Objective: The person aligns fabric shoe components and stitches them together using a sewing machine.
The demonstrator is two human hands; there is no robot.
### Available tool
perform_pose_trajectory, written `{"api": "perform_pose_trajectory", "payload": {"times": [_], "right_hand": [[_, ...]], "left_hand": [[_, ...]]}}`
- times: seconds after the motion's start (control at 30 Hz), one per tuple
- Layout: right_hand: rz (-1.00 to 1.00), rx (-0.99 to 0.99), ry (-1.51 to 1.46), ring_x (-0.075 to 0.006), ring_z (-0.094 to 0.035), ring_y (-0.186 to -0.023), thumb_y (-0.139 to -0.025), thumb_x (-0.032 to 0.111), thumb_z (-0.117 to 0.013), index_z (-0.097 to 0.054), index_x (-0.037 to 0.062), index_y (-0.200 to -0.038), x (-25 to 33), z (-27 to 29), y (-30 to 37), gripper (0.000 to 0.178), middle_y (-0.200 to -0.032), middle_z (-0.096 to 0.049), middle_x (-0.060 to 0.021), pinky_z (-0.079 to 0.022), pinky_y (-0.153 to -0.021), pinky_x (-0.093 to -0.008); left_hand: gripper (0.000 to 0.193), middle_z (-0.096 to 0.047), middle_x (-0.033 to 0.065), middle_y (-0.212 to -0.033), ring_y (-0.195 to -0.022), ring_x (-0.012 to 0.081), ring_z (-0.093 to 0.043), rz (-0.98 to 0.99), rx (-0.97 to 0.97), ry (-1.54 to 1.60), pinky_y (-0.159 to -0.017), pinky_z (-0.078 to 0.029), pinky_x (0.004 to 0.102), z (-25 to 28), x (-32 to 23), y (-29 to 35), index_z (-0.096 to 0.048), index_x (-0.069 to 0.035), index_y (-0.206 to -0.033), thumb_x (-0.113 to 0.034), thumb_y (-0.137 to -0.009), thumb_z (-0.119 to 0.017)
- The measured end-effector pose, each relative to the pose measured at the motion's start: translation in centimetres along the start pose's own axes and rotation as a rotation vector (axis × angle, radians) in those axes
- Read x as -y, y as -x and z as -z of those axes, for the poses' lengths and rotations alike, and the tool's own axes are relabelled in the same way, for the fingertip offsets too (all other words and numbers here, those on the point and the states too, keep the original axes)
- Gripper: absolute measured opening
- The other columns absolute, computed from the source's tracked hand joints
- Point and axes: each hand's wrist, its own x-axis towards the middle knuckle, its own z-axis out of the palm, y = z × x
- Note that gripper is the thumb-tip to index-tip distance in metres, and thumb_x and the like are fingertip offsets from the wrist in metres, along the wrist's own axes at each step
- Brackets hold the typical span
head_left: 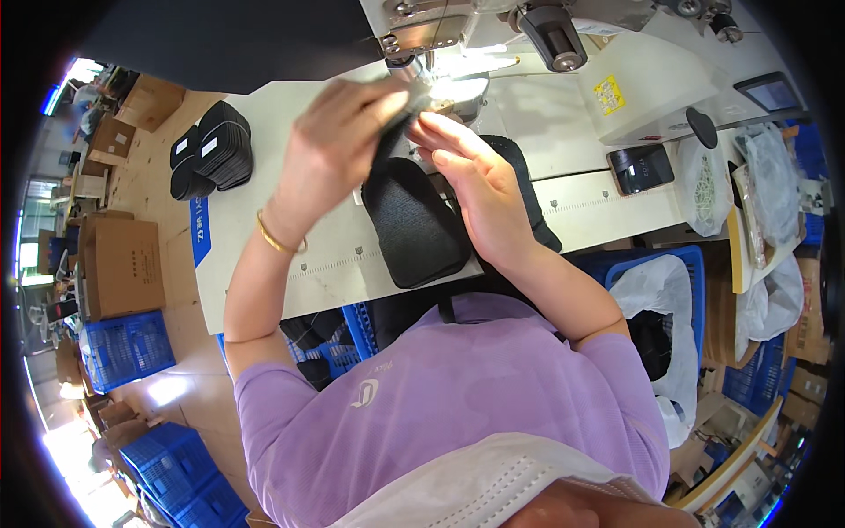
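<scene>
Black piece (393, 135) sits at the sewing machine (660, 84) — likely being positioned, needing careful alignment next. Left hand (337, 132) pinches it; right hand (484, 189) — grip unclear.

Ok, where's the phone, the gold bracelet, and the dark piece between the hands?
Phone (642, 168): head view, middle of its screen.
Bracelet (269, 238): head view, on its gold band.
Dark piece (387, 141): head view, on its lower part, a bit blurry.

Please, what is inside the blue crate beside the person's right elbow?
A white plastic bag and some black material show inside the blue crate; anything beneath is hidden.
</scene>
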Motion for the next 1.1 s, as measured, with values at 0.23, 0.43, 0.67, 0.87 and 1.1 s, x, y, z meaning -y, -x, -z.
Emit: {"api": "perform_pose_trajectory", "payload": {"times": [0.23, 0.43, 0.67, 0.87, 1.1], "right_hand": [[0.077, -0.059, 0.228, -0.0041, -0.059, -0.093, -0.098, 0.014, -0.051, -0.056, -0.0019, -0.128, 0.4, 0.4, 0.6, 0.033, -0.108, -0.066, -0.0066, -0.052, -0.079, -0.0219], [0.000, -0.026, 0.387, -0.0077, -0.065, -0.071, -0.098, 0.015, -0.053, -0.067, -0.0030, -0.100, 0.9, 1.6, 1.5, 0.023, -0.082, -0.071, -0.0049, -0.054, -0.064, -0.0231], [0.059, -0.024, 0.408, -0.0073, -0.064, -0.064, -0.096, 0.014, -0.056, -0.068, -0.0030, -0.088, 1.1, 1.4, 1.7, 0.022, -0.074, -0.070, -0.0062, -0.053, -0.058, -0.0226], [0.022, -0.083, 0.541, -0.0059, -0.059, -0.054, -0.092, 0.014, -0.059, -0.067, -0.0026, -0.084, 1.5, 1.3, 1.5, 0.020, -0.064, -0.067, -0.0040, -0.046, -0.049, -0.0212], [0.020, -0.043, 0.437, -0.0033, -0.051, -0.051, -0.097, 0.014, -0.053, -0.066, -0.0007, -0.091, 1.9, 0.8, 0.1, 0.020, -0.068, -0.068, -0.0064, -0.037, -0.046, -0.0183]], "left_hand": [[0.040, -0.063, 0.0113, -0.097, -0.083, 0.0275, -0.062, 0.064, -0.091, -0.116, -0.071, -0.054, 0.0355, -1.8, -4.8, 0.5, -0.067, 0.005, -0.100, 0.007, -0.060, -0.067], [0.038, -0.065, 0.0119, -0.092, -0.081, 0.0259, -0.064, -0.008, -0.181, -0.089, -0.067, -0.055, 0.0337, -2.6, -5.2, 3.3, -0.069, 0.005, -0.097, 0.006, -0.059, -0.067], [0.034, -0.066, 0.0132, -0.094, -0.085, 0.0239, -0.065, -0.205, -0.178, -0.204, -0.068, -0.059, 0.0326, -2.6, -5.4, 3.5, -0.071, 0.008, -0.092, 0.002, -0.059, -0.067], [0.031, -0.066, 0.0122, -0.099, -0.089, 0.0244, -0.065, -0.198, -0.186, -0.255, -0.073, -0.058, 0.0343, -2.8, -5.9, 3.4, -0.072, 0.004, -0.096, -0.001, -0.066, -0.070], [0.036, -0.066, 0.0104, -0.101, -0.091, 0.0262, -0.066, -0.130, -0.229, -0.273, -0.076, -0.058, 0.0354, -3.5, -3.8, 2.9, -0.072, 0.002, -0.097, -0.001, -0.061, -0.071]]}}
